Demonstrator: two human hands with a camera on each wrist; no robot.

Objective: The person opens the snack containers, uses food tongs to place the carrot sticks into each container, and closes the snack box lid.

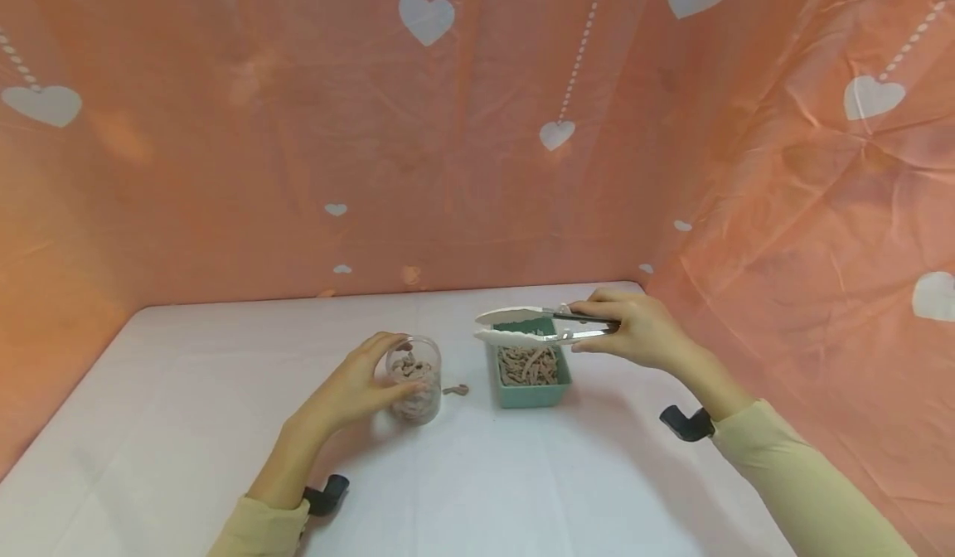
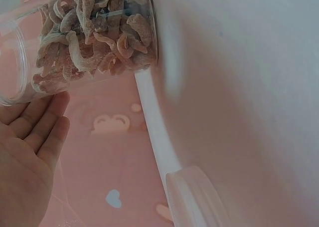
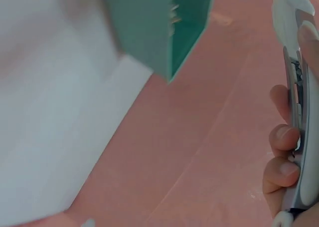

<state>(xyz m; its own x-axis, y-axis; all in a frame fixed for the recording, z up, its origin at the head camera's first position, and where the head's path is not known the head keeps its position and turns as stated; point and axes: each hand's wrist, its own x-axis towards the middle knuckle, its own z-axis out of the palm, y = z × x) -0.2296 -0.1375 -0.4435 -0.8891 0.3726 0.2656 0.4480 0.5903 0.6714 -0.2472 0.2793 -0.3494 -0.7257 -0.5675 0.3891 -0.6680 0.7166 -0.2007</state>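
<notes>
My left hand grips a clear round jar, thumb on the near side and fingers behind. Brown, dusty-looking dried strips fill much of the jar, and its top is uncovered. In my right hand is a pair of tongs with white scalloped tips and a metal-and-dark handle. The tongs' jaws are spread, with nothing between them, above a green rectangular box. More brown strips lie in this box. A single loose strip rests on the table between jar and box.
A white-covered table carries everything. Orange cloth with white hearts hangs behind and at both sides. Low in the left wrist view, a translucent round-edged object stands against the white surface. Each wrist wears a black mount.
</notes>
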